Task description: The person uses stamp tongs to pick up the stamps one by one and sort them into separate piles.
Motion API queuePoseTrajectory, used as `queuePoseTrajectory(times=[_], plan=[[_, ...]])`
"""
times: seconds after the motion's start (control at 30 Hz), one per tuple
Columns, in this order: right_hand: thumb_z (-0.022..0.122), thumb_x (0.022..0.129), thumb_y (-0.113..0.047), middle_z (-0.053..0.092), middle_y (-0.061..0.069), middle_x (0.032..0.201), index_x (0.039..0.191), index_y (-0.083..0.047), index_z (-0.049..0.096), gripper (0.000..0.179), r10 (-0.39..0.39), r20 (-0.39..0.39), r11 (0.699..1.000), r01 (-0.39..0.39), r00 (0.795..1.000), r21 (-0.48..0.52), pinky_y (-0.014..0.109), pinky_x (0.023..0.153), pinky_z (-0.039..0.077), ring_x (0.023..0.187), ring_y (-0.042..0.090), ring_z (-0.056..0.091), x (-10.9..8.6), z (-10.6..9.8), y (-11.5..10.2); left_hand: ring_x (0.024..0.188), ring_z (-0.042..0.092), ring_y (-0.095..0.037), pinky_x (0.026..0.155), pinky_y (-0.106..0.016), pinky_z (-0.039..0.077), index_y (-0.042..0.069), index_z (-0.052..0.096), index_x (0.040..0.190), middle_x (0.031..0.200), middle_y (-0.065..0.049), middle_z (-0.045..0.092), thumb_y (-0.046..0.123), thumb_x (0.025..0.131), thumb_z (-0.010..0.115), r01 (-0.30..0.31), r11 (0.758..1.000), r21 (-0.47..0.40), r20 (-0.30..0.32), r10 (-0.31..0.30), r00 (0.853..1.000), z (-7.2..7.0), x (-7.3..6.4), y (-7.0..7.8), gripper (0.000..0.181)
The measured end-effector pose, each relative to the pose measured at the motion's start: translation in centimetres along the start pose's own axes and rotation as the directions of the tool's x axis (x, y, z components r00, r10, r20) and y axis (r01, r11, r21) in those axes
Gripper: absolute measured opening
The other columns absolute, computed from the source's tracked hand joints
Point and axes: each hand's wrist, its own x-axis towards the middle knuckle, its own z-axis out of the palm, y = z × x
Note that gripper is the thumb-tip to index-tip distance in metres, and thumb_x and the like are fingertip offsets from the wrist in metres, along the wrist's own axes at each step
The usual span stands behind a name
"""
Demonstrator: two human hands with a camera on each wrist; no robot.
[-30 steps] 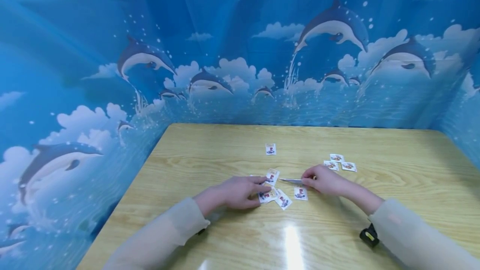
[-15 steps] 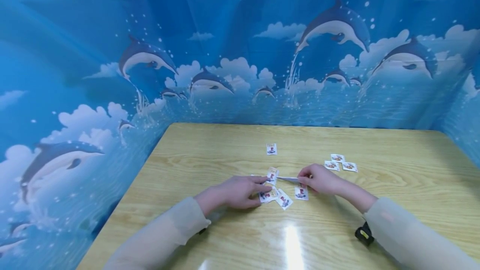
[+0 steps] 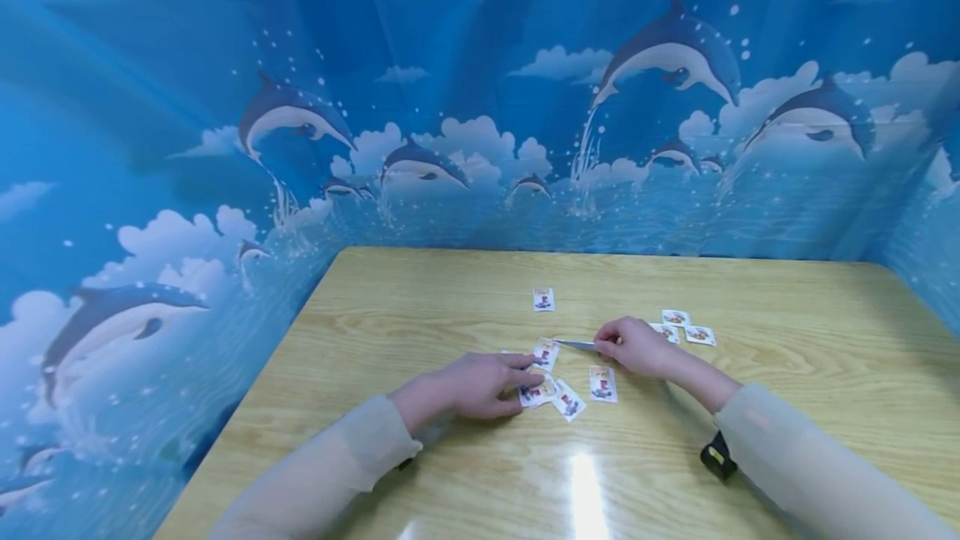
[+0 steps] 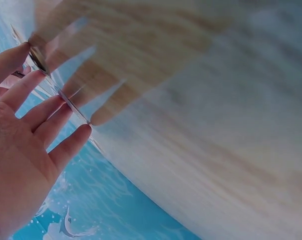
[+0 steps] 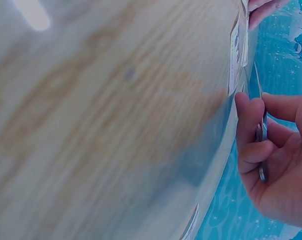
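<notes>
Your left hand [image 3: 474,386] rests, fingers spread, on small cards [image 3: 534,395], perhaps to steady them, while your right hand [image 3: 637,347] pinches a slim item [image 3: 574,345] pointing leftward between both hands, seemingly for fine reach.

The left hand [image 3: 478,385] partly covers cards [image 3: 534,394] too small to read, and the head view's lower edge crops the tabletop [image 3: 487,482].

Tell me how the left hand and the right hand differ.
The left hand has its fingers spread; the right hand has its fingers curled. The left hand touches cards lying on the table; the right hand pinches a thin flat thing, seen nearly edge-on. Both are bare, with pale sleeves.
</notes>
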Motion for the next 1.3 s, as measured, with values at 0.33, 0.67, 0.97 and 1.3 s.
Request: queuePoseTrajectory(times=[0.33, 0.67, 0.97, 1.3], plan=[[0.056, 0.097, -0.009, 0.060, -0.001, 0.070, 0.098, 0.002, 0.069, 0.017, -0.030, 0.023, 0.999, 0.029, 0.999, 0.035, 0.029, 0.052, 0.044, 0.054, 0.012, 0.050, -0.3, -0.1, 0.5, 0.139, 0.034, -0.017, 0.106, -0.034, 0.039, 0.030, 0.043, 0.146, 0.156, 0.000, 0.031, 0.037, 0.097, 0.056, 0.002, 1.000, 0.018, -0.003, -0.002, 1.000, -0.1, -0.1, 0.2, 0.051], [0.056, 0.098, -0.010, 0.061, 0.001, 0.074, 0.099, 0.002, 0.068, 0.017, -0.024, 0.068, 0.994, 0.016, 0.997, 0.110, 0.025, 0.048, 0.042, 0.053, 0.013, 0.049, -0.6, -0.6, 0.9, 0.139, 0.034, -0.017, 0.107, -0.036, 0.039, 0.029, 0.043, 0.147, 0.155, 0.000, 0.031, 0.037, 0.097, 0.056, 0.005, 0.999, 0.031, -0.006, -0.005, 1.000, -0.1, -0.1, 0.2, 0.052], [0.056, 0.097, -0.009, 0.062, 0.001, 0.074, 0.098, 0.002, 0.068, 0.016, 0.015, 0.095, 0.993, -0.026, 0.995, 0.114, 0.025, 0.050, 0.043, 0.055, 0.013, 0.051, -0.7, -0.7, 1.0, 0.139, 0.033, -0.017, 0.107, -0.036, 0.038, 0.030, 0.043, 0.147, 0.156, 0.000, 0.030, 0.037, 0.098, 0.056, 0.007, 1.000, 0.025, -0.004, -0.007, 1.000, 0.0, 0.0, 0.2, 0.052], [0.056, 0.097, -0.009, 0.062, 0.001, 0.069, 0.098, 0.001, 0.072, 0.019, -0.027, 0.137, 0.998, 0.020, 0.990, 0.055, 0.028, 0.051, 0.039, 0.052, 0.012, 0.047, 0.8, -2.0, 0.9, 0.139, 0.033, -0.016, 0.107, -0.036, 0.038, 0.031, 0.042, 0.147, 0.156, 0.000, 0.030, 0.037, 0.098, 0.056, 0.012, 1.000, 0.020, -0.001, -0.012, 1.000, 0.0, -0.1, 0.4, 0.051]])
